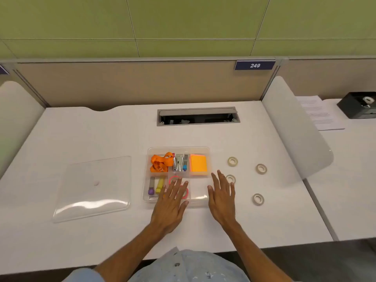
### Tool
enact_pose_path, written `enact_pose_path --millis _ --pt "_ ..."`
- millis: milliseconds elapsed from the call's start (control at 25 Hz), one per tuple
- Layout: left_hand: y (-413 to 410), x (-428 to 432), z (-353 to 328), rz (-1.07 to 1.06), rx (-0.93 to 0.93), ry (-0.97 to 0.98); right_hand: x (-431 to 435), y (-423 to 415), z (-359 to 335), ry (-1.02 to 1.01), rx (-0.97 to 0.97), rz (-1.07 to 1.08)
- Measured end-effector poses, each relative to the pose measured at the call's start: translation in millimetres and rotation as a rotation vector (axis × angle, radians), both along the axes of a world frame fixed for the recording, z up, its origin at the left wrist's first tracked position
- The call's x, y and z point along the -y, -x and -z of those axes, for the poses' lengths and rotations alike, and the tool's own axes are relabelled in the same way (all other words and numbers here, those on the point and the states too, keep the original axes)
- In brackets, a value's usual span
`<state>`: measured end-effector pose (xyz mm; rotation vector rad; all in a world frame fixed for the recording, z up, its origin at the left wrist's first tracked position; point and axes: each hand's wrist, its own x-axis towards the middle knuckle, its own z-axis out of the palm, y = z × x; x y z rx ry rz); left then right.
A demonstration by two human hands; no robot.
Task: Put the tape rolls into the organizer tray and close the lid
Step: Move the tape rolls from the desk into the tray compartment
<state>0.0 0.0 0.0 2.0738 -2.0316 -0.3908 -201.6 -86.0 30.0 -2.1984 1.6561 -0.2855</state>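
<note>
A clear organizer tray (pixel 208 157) sits mid-desk, holding an orange lanyard, staplers, orange sticky notes, markers and pink rings. Its front-right compartment looks empty. The clear lid (pixel 93 188) lies flat to the tray's left. Several whitish tape rolls lie right of the tray: one at the back (pixel 232 161), one far right (pixel 261 168), one at the front (pixel 258 199), and one (pixel 232 178) partly hidden behind my right hand. My left hand (pixel 172 204) hovers flat over the tray's front middle, fingers apart. My right hand (pixel 221 198) is spread open beside the tray's right edge.
A cable slot (pixel 197 117) opens in the desk behind the tray. White dividers (pixel 295 127) flank the desk. Papers (pixel 317 112) and a black tape dispenser (pixel 360 104) lie on the neighbouring desk at right.
</note>
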Motion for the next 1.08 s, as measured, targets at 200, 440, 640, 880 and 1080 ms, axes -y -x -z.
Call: enact_pose_path --millis 200,440,640,880,1080 --pt "7 -24 14 -0.107 0.029 -0.039 7 26 5 -0.040 0.134 0.271" --pt "7 -32 20 -0.109 0.080 -0.085 21 50 3 -0.101 0.002 0.295" --pt "10 -32 21 -0.128 0.073 -0.100 35 54 4 -0.105 -0.166 0.134" --pt "10 -31 19 -0.128 0.069 -0.133 37 54 7 -0.089 -0.169 0.177" --pt "9 -32 19 -0.129 0.041 -0.116 38 46 5 -0.068 -0.015 0.252"
